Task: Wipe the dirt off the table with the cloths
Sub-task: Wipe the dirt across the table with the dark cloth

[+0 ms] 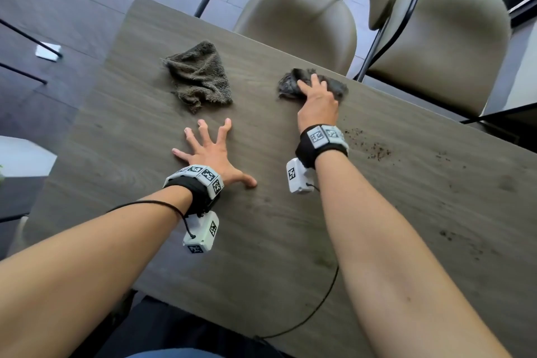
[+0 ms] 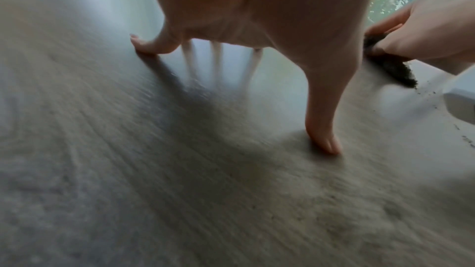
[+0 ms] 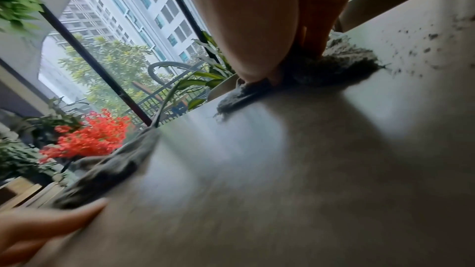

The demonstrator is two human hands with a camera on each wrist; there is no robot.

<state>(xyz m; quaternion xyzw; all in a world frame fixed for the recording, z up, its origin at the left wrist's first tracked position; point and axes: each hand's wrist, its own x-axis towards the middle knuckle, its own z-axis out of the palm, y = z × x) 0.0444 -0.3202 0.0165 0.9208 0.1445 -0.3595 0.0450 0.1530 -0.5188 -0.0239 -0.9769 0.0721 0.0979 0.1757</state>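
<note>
On the grey wood table (image 1: 276,241) a crumpled olive-brown cloth (image 1: 200,75) lies alone at the far middle; the right wrist view shows it low on the left (image 3: 110,165). My right hand (image 1: 318,96) grips a dark grey cloth (image 1: 290,84) against the tabletop near the far edge, fingers curled round it (image 2: 393,68). Dirt crumbs (image 1: 377,151) are scattered just right of that cloth (image 3: 424,48). My left hand (image 1: 210,145) is spread, its fingertips (image 2: 323,143) touching bare table just in front of the olive cloth, holding nothing.
Two beige chairs (image 1: 305,26) (image 1: 441,38) stand behind the table's far edge. More dirt specks (image 1: 444,234) and smudges mark the right side. A black cable (image 1: 319,302) trails over the near edge. Window and plants (image 3: 85,139) lie beyond the table.
</note>
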